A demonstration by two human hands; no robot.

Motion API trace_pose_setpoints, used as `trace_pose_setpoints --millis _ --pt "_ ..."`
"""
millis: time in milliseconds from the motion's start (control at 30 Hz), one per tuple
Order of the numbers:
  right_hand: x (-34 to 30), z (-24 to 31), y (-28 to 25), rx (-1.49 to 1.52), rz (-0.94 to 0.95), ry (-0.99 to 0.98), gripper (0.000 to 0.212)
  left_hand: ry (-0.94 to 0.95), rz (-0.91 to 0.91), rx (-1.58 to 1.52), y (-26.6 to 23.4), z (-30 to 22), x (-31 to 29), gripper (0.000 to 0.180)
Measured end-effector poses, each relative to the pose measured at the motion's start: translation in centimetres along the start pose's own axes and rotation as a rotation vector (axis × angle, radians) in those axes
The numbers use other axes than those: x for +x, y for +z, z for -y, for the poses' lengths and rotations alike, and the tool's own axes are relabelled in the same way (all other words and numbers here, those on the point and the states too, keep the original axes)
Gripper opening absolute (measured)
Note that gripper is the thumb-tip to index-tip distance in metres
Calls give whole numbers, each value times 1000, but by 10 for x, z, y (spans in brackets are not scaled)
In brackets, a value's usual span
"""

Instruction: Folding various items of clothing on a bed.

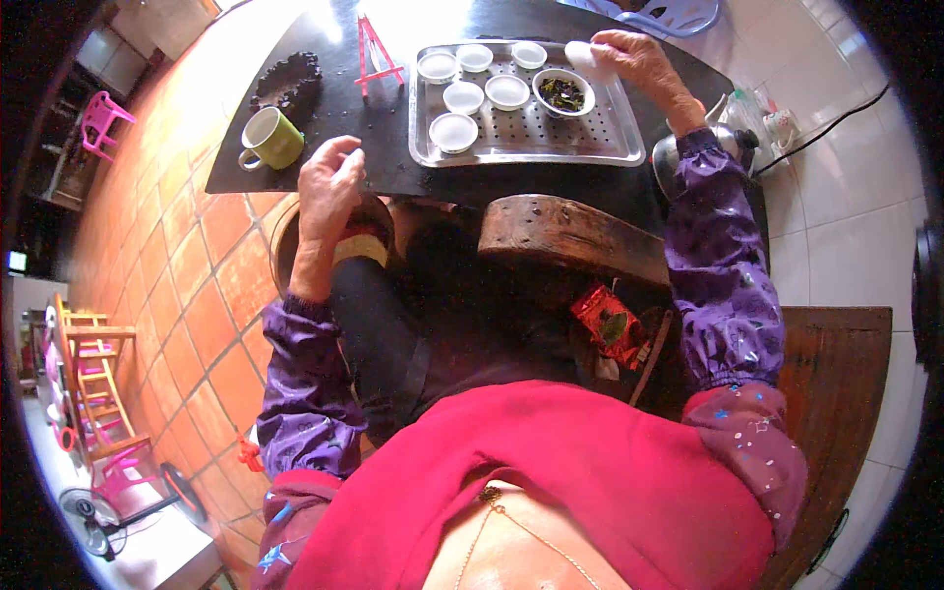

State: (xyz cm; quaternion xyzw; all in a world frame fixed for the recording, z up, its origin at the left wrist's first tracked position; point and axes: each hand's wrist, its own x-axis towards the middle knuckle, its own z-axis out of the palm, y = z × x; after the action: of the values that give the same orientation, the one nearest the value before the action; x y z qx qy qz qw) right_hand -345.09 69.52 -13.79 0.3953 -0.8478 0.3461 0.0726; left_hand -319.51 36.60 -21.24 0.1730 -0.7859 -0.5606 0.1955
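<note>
On the tabletop (379,128), one perforated metal tray (551,150) bears six small white cups (463,97) and, toward its right, one white tea bowl (563,93) of leaves. Above the tray's far right, the right hand (634,64) pinches one white lid (582,57), tilted, long axis slanting toward the tray's right edge. Left of the tray, the left hand (332,182) hangs half-curled, empty.

Glossy purple oversleeves (723,285), red top (610,452), thin gold necklace (499,508)
</note>
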Motion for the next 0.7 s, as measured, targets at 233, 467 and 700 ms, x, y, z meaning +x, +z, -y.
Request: trace_pose_setpoints --millis 233,467,700 --pt "-5 9 42 -192 147 -7 28 -86 4 -100 -28 14 -32 18" --pt "-5 6 47 -317 156 -205 28 -114 -112 -130 -57 41 -56 16" --pt "-6 -15 52 -501 205 -165 27 -203 -297 -130 -91 73 -84 16"
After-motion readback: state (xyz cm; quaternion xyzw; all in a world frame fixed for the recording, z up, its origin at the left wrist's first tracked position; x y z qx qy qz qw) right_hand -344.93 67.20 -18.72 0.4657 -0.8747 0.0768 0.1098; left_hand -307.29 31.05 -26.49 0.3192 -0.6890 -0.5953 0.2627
